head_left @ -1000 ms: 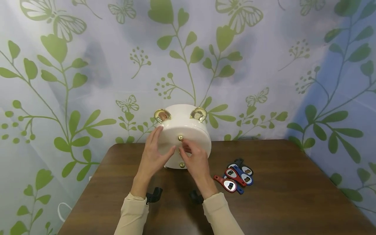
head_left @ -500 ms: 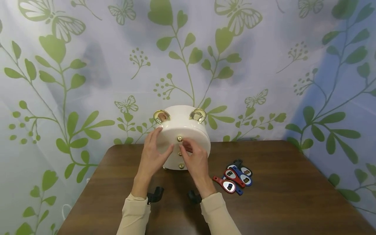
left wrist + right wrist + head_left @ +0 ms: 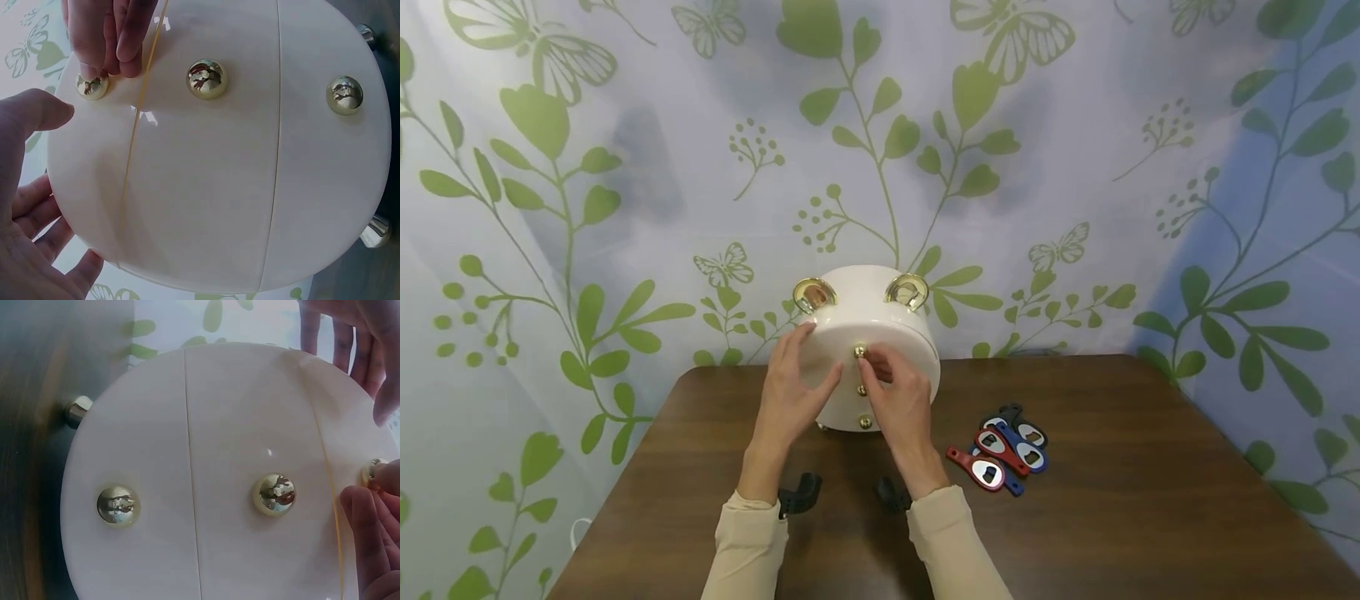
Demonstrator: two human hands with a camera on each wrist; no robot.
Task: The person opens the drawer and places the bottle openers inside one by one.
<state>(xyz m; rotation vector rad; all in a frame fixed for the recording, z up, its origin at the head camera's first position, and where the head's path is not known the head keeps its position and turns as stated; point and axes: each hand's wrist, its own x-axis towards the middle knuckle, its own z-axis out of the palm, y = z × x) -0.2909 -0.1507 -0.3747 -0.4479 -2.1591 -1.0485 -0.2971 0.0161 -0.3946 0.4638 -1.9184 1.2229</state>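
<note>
A white round drawer box [image 3: 868,293] with gold bear-like ears [image 3: 815,294] stands upright at the table's back edge. Three gold ball knobs run down its front. My right hand [image 3: 901,407] pinches the top knob [image 3: 92,87] between thumb and fingertips. My left hand [image 3: 787,402] rests its fingertips on the box's left rim, thumb held apart from the front. In the left wrist view, the middle knob [image 3: 207,79] and bottom knob [image 3: 344,95] are untouched. The seam under the top drawer shows yellowish and looks wider than the lower seam.
Several bottle openers [image 3: 1000,450] in red, blue and black lie piled on the brown wooden table [image 3: 1105,500], right of the box. A leaf-patterned curtain [image 3: 1060,167] hangs close behind. Short metal feet [image 3: 78,411] carry the box.
My right fingers have moved slightly up onto the top knob and closed on it. My left hand stays at the box's left rim. The bottle openers have not moved.
</note>
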